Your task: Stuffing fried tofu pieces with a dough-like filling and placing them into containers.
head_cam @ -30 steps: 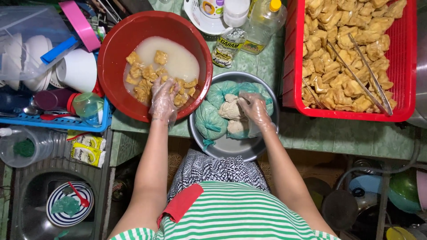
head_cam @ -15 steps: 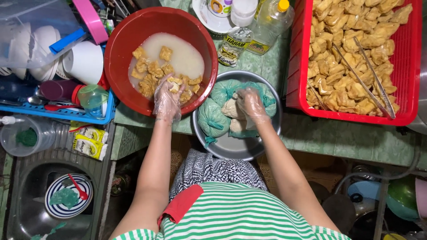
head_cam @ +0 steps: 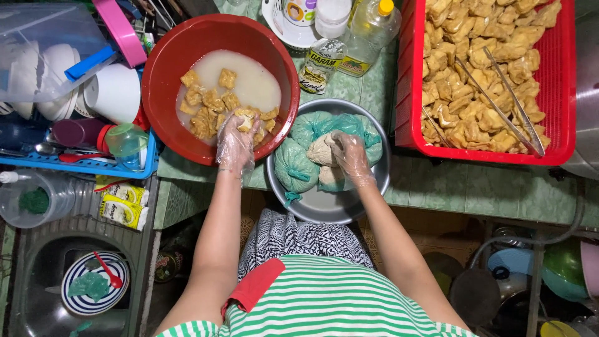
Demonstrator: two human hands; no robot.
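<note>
Over the red bowl [head_cam: 163,75], gloved left hand [head_cam: 236,142] pinching spongy tofu [head_cam: 244,118]; right hand [head_cam: 349,156] gripping pale dough [head_cam: 321,150].

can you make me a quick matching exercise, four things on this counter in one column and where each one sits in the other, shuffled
Things
1. tofu piece in the left hand
2. pale dough lump under the right hand
3. metal tongs
4. red spoon

Places
A. on the striped plate in the sink
B. in the red basin of cloudy liquid
C. on the fried pieces in the red tray
D. in the metal bowl with green bags

Pairs: 1-B, 2-D, 3-C, 4-A
</note>
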